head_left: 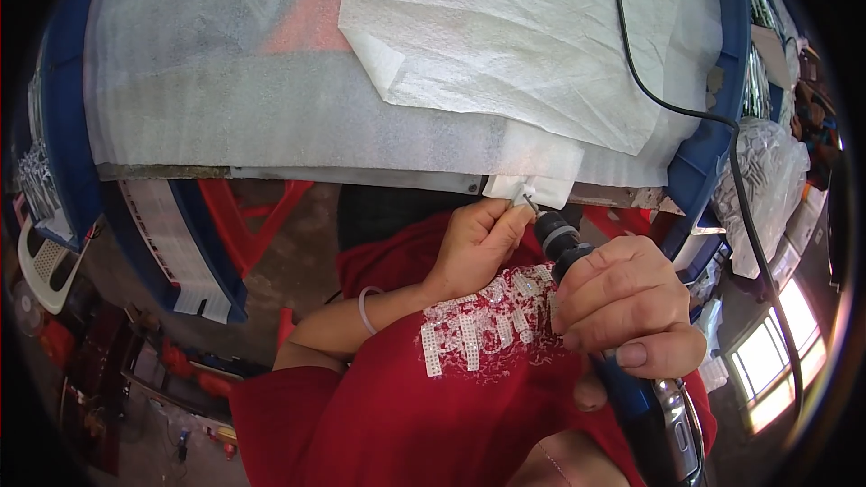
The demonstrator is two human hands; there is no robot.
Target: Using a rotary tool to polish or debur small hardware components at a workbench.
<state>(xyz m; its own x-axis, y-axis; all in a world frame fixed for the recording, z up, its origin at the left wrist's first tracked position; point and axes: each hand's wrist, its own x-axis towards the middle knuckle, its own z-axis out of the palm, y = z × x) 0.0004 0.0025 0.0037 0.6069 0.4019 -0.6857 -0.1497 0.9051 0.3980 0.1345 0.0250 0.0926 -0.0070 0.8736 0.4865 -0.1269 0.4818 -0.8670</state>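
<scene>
My right hand (pixel 629 307) is wrapped round a rotary tool (pixel 631 415) with a blue and black body and a black chuck. The tool slants up and to the left, and its thin bit points at my left fingertips. My left hand (pixel 481 239) pinches a small silvery piece (pixel 522 198) against a folded white cloth pad (pixel 552 169) at the table's near edge. The bit's tip is at or very near this piece; I cannot tell whether they touch. My fingers partly hide the piece.
White sheeting (pixel 271 117) covers the table, with a loose white sheet (pixel 514 45) on top. A black cord (pixel 635 68) crosses the right side. Blue plastic trays (pixel 713 117) flank the table. A clear plastic bag (pixel 762 180) hangs at right. Red stool legs (pixel 257 225) show underneath.
</scene>
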